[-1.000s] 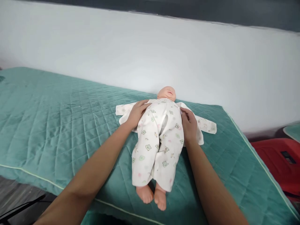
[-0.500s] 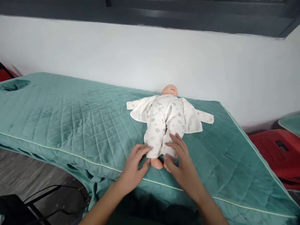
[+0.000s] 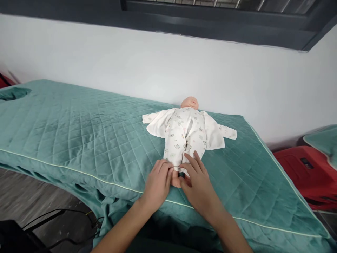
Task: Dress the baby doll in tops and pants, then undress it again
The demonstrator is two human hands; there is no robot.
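A baby doll (image 3: 190, 102) lies on its back on a green quilted bed, head near the wall, feet toward me. It wears white printed baby trousers (image 3: 177, 142) and a white jacket (image 3: 214, 130) spread open at both sides. My left hand (image 3: 158, 182) is closed at the hem of the leg on the left, thumb by the bare foot (image 3: 175, 180). My right hand (image 3: 198, 184) curls around the lower end of the other leg, some fingers lying across the cloth. That hand largely hides the second foot.
The green quilted bed cover (image 3: 105, 140) has a face hole (image 3: 15, 93) at far left. A white wall (image 3: 158, 63) runs behind, under a dark window frame (image 3: 210, 26). A red chair (image 3: 305, 172) stands right. Black cables (image 3: 65, 211) hang lower left.
My left fingers have closed onto the trouser hem. My right hand has moved slightly left and its thumb and fingers have drawn in around the other leg. The view has tilted slightly up.
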